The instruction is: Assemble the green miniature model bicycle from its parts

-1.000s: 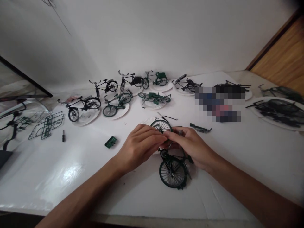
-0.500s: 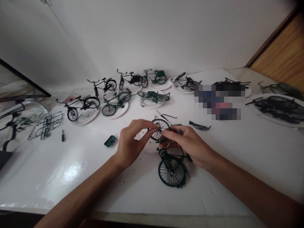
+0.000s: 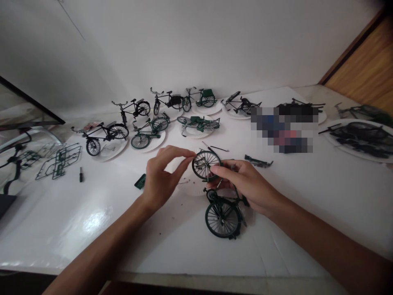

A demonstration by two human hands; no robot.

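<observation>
My right hand [image 3: 242, 180] is closed around a dark green model bicycle [image 3: 223, 219]. Its thumb presses against the front wheel [image 3: 206, 164] close to the hub, and the palm hides part of the frame. The other wheel is toward me, near the tabletop. At the far left side of the front wheel, my left hand [image 3: 167, 172] has thumb and index finger pinched together. Those fingertips meet beside the tyre; whatever is between them cannot be made out. Partly behind my left hand lies a small green box part [image 3: 140, 181]. A paper plate [image 3: 196, 189] sits under the front wheel.
Several model bicycles stand or lie on plates toward the wall, including a black one [image 3: 107, 135]. Green sprue frames [image 3: 59, 162] and a screwdriver [image 3: 81, 175] lie left. A dark green part [image 3: 258, 161] is right of my hands. Tiny parts are scattered on the white tabletop [image 3: 147, 254].
My left fingertips have moved from the front wheel's hub out to its left edge, and that hand shifted up and left. My right hand keeps its hold on the bicycle.
</observation>
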